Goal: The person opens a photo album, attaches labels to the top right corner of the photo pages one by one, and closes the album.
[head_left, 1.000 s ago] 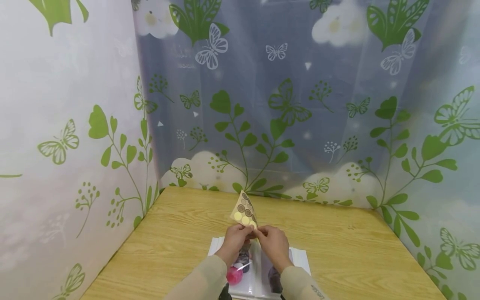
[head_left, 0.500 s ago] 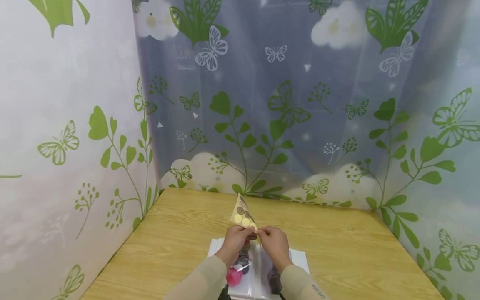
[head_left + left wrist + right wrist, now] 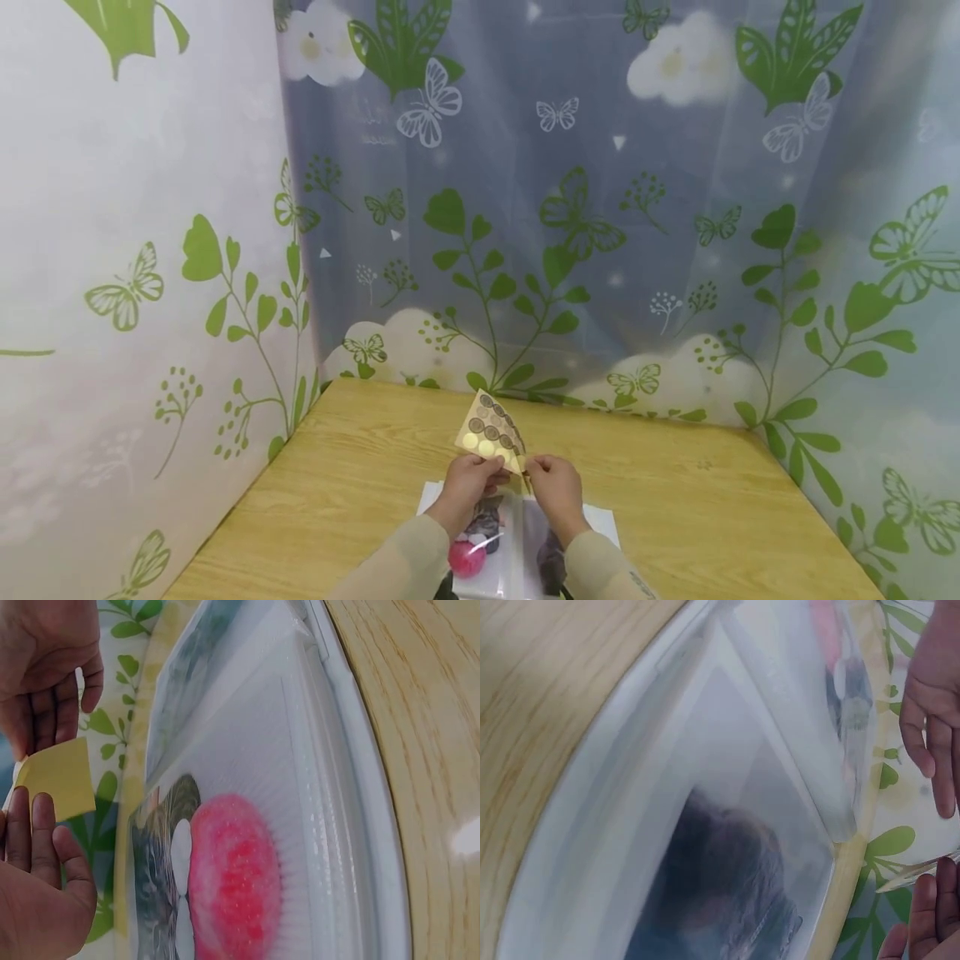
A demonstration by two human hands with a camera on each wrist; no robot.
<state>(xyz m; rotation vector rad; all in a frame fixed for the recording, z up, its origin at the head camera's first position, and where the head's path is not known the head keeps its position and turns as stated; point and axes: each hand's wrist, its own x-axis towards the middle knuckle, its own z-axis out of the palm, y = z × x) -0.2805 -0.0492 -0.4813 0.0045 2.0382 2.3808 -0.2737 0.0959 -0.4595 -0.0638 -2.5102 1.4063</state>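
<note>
A small sheet of round stickers (image 3: 491, 427), with dark patterned and pale yellow circles, stands tilted above an open photo album (image 3: 510, 542). My left hand (image 3: 467, 487) holds its lower edge between thumb and fingers. At the sheet's lower right corner, my right hand (image 3: 557, 492) pinches with thumb and forefinger. In the left wrist view the plain yellow back of the sheet (image 3: 64, 780) shows between the left fingers (image 3: 45, 840) and the right hand (image 3: 52, 667). The right wrist view shows the sheet (image 3: 915, 876) nearly edge-on, by the right fingers (image 3: 945, 900).
The album lies on a wood-grain table (image 3: 360, 467). Its left page carries a photo with a pink ball (image 3: 236, 877) beside a grey striped animal; a dark photo (image 3: 712, 877) fills the right page. Patterned cloth walls (image 3: 480, 208) enclose the table at the back and sides.
The sticker sheet has turned so more of its printed face shows. My right hand has shifted slightly right, a little further from the left. The head view has tilted slightly.
</note>
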